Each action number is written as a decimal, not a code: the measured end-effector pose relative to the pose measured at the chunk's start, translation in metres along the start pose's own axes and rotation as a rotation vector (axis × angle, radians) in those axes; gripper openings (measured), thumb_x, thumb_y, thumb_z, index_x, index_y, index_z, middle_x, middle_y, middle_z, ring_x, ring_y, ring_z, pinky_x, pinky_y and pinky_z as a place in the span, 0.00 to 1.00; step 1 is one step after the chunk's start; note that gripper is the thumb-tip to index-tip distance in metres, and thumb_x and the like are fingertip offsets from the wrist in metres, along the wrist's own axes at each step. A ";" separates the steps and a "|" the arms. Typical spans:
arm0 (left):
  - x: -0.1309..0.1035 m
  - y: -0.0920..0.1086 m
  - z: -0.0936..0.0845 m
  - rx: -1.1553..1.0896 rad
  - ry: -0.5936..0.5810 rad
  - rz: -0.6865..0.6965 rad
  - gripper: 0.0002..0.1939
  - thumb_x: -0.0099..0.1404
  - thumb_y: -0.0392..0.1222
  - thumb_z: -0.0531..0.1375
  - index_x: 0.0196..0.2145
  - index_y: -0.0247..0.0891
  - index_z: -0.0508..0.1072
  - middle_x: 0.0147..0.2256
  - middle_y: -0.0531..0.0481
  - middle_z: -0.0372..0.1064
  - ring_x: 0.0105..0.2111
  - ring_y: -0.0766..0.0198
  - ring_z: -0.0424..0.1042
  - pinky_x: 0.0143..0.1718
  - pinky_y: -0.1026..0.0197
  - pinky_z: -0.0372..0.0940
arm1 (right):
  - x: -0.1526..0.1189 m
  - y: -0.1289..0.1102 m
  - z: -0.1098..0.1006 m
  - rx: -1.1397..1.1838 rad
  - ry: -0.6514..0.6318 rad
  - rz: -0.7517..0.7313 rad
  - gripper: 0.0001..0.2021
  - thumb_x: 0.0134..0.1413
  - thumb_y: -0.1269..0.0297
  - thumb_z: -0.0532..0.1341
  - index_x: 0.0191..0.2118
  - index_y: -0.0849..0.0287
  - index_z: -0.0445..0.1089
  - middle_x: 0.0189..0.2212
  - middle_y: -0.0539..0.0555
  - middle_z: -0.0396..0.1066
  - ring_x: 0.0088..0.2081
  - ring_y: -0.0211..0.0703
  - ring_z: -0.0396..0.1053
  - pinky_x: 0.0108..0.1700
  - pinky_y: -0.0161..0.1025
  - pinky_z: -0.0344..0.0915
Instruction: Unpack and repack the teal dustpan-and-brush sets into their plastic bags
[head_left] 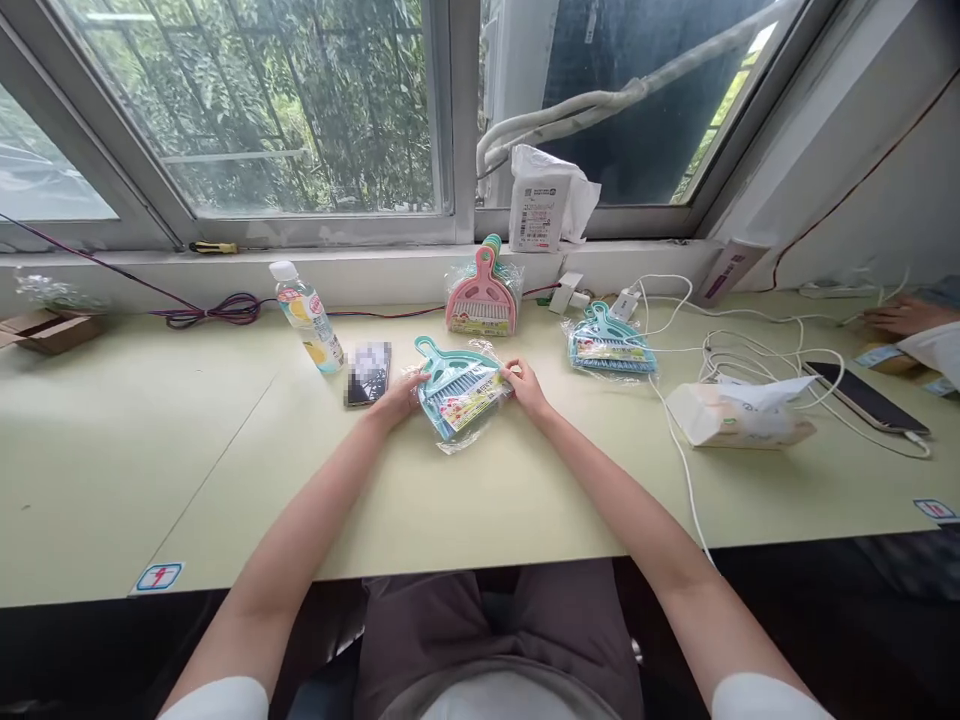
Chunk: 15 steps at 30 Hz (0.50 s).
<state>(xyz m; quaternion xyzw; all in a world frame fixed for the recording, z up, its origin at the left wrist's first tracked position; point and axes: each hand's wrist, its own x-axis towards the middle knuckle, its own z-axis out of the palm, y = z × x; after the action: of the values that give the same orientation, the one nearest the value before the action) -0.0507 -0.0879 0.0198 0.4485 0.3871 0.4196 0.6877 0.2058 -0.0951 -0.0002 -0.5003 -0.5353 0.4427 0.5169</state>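
Observation:
A teal dustpan and brush set (pixel 459 388) in a clear plastic wrapper is held tilted over the table, its handle pointing up and left. My left hand (pixel 401 398) grips its left edge, the thumb on top. At its right edge, my right hand (pixel 525 387) pinches the wrapper between thumb and fingers. Behind it a pink dustpan set (pixel 482 300) leans upright by the window ledge, with green ones behind it. Another wrapped teal dustpan set (pixel 611 345) lies to the right.
On the pale table (pixel 225 480) are a drink bottle (pixel 307 318), a phone (pixel 368 374), a tissue pack (pixel 739 415), white cables (pixel 679 450) and a dark phone (pixel 866 395). A white package (pixel 538 212) stands on the ledge. Another person's hand (pixel 904 315) shows at far right.

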 end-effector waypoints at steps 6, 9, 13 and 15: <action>0.002 -0.007 0.006 0.020 0.091 0.107 0.20 0.51 0.37 0.65 0.43 0.31 0.71 0.35 0.45 0.74 0.31 0.63 0.74 0.32 0.62 0.69 | -0.019 -0.001 -0.006 -0.342 0.089 -0.279 0.15 0.54 0.57 0.56 0.47 0.54 0.59 0.47 0.57 0.68 0.48 0.47 0.66 0.46 0.44 0.64; -0.001 -0.010 0.009 -0.023 0.164 0.194 0.24 0.50 0.36 0.65 0.47 0.33 0.69 0.37 0.46 0.74 0.32 0.63 0.74 0.32 0.62 0.69 | -0.037 -0.015 -0.002 -0.558 0.129 -0.488 0.14 0.58 0.59 0.54 0.50 0.52 0.61 0.51 0.55 0.66 0.53 0.49 0.61 0.55 0.48 0.55; -0.004 -0.010 0.010 -0.037 0.153 0.231 0.29 0.49 0.36 0.65 0.51 0.34 0.67 0.40 0.45 0.73 0.33 0.63 0.74 0.31 0.63 0.69 | -0.054 -0.023 0.006 -0.733 -0.092 -0.630 0.08 0.61 0.63 0.51 0.39 0.55 0.67 0.41 0.56 0.70 0.47 0.48 0.65 0.53 0.45 0.54; -0.004 -0.009 0.010 -0.061 0.177 0.226 0.30 0.49 0.35 0.65 0.51 0.35 0.66 0.39 0.46 0.73 0.32 0.64 0.73 0.30 0.64 0.68 | -0.054 -0.022 0.008 -0.729 -0.164 -0.639 0.10 0.62 0.63 0.50 0.34 0.56 0.68 0.35 0.56 0.70 0.41 0.46 0.66 0.48 0.42 0.58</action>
<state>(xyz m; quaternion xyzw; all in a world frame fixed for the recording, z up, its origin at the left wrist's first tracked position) -0.0404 -0.0965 0.0148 0.4292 0.3804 0.5439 0.6126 0.1940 -0.1507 0.0146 -0.4229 -0.8210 0.0837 0.3743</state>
